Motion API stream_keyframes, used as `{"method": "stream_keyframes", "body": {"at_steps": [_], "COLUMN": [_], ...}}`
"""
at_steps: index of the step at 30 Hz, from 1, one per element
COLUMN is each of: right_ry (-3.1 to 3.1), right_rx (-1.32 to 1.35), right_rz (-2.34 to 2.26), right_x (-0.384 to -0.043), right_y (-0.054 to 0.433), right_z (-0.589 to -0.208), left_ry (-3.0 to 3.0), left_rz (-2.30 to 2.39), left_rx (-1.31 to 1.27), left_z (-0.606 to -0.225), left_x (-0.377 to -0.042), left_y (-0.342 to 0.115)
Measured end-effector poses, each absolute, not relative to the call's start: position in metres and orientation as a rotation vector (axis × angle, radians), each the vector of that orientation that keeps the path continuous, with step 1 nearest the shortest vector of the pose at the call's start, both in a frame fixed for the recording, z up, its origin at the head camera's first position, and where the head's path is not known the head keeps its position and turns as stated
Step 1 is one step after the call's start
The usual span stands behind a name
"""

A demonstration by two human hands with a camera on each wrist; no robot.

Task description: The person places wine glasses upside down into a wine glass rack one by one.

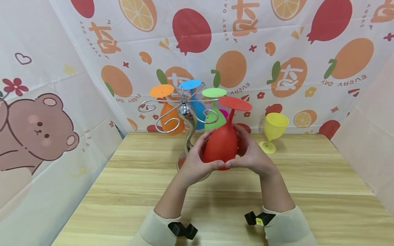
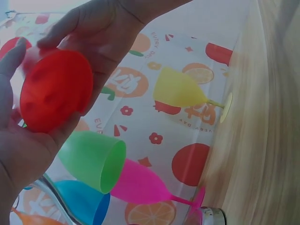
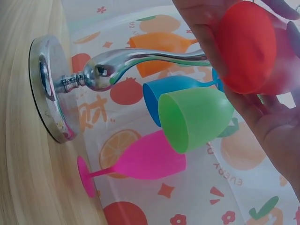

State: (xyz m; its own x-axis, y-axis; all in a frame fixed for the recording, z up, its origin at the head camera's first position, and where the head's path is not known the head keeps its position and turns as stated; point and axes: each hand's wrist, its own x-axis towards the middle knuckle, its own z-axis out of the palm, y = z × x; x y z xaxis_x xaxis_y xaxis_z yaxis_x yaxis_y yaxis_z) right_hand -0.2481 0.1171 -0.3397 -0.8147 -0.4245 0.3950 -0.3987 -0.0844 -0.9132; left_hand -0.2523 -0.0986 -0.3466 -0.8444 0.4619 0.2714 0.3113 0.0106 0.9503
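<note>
Both hands cup a red goblet [image 1: 220, 147], bowl mouth down and foot up. My left hand [image 1: 197, 160] curls round its left side and my right hand [image 1: 250, 153] round its right, thumbs almost meeting in front. The goblet's stem leans slightly right, and its foot overlaps the tip of one wire arm in the head view. Just behind and to the left stands a chrome stemware rack [image 1: 184, 108] with curled arms. Upside down on it hang an orange goblet [image 1: 172, 119], a blue goblet [image 2: 84, 199] and a green goblet [image 3: 199, 117].
On the wooden table [image 1: 138, 205], a yellow goblet [image 1: 275, 126] stands upright at the back right. A pink goblet [image 3: 152, 157] also stands upright, mostly hidden behind the green and red ones in the head view. A printed cloth [image 1: 277, 68] hangs along the table's back edge.
</note>
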Motion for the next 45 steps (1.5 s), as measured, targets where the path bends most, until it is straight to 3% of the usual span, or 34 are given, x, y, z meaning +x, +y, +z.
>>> {"method": "stream_keyframes", "body": {"at_steps": [29, 45], "right_ry": [2.027, 2.144], "right_rx": [-0.877, -0.713], "right_rz": [-2.263, -2.291], "right_x": [-0.257, -0.255], "right_y": [0.104, 0.100], "right_z": [-0.344, -0.345], "left_ry": [2.294, 2.210], "left_rz": [2.056, 2.117], "left_rx": [0.673, 0.669], "left_z": [-0.356, -0.357], "left_x": [-0.262, -0.265], "left_y": [-0.093, -0.097]}}
